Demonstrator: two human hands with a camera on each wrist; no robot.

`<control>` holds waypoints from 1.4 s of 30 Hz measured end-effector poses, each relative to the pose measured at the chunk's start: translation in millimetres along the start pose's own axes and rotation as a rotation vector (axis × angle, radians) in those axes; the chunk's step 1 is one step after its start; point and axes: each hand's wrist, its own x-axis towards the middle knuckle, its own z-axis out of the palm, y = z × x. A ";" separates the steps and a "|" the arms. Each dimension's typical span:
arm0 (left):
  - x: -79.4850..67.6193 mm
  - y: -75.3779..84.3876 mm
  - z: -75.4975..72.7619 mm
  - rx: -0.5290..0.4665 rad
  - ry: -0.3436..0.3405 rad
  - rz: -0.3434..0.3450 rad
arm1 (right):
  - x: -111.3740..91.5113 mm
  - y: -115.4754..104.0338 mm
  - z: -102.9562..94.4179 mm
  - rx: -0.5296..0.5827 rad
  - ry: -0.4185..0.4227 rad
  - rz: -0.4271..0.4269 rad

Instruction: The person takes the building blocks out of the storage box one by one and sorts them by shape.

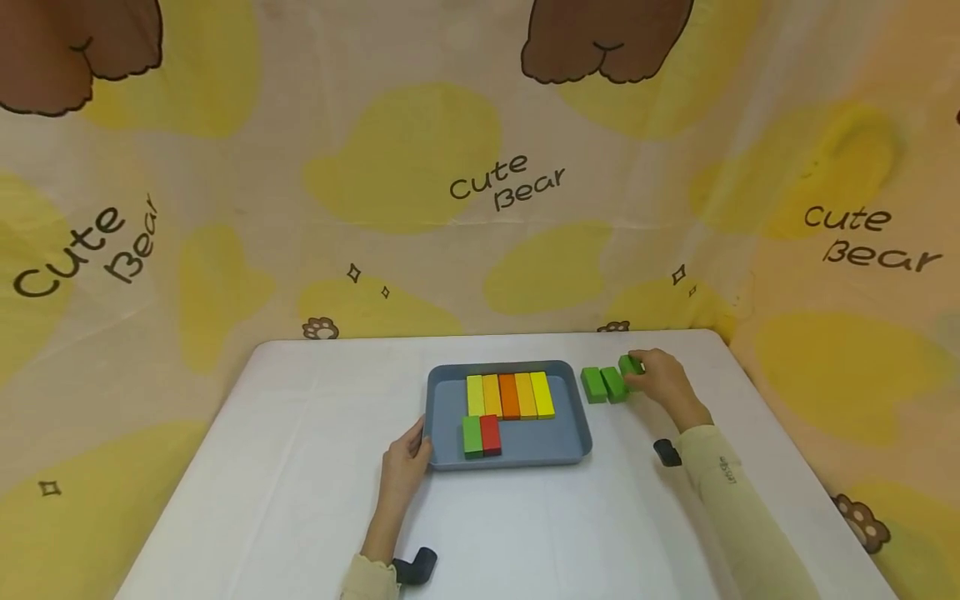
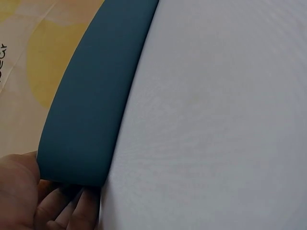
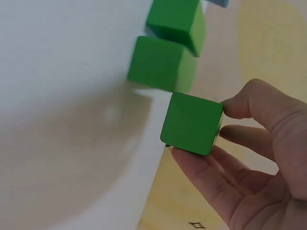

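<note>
My left hand [image 1: 406, 457] holds the lower left corner of a blue-grey tray [image 1: 525, 454]. In the left wrist view, the thumb lies against the tray's wall [image 2: 91, 100] and the fingers curl at its corner. On the tray, several yellow, light orange and orange blocks [image 1: 510, 396] stand side by side in a row. Below them, a green block [image 1: 472, 437] sits against a red block [image 1: 491, 435]. To the tray's right, my right hand [image 1: 662, 382] pinches a green block [image 3: 192, 123] between thumb and fingers. Two more green blocks [image 3: 160, 63] are beside it on the table.
The white table [image 1: 300, 500] has its back edge close to a yellow patterned cloth [image 1: 420, 167]. A black strap piece [image 1: 417, 567] is at the left wrist, and another black piece [image 1: 667, 452] is at the right wrist.
</note>
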 end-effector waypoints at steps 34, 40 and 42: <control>1.5 -3.5 1.7 -0.006 0.020 -0.004 | 7.4 21.2 18.7 0.016 -0.083 0.045; 1.6 -3.2 2.3 -0.008 0.011 0.016 | -1.8 4.9 19.8 -0.003 0.098 -0.012; 1.1 -3.1 2.0 -0.002 0.013 0.014 | -6.3 -6.9 24.6 0.008 0.167 -0.036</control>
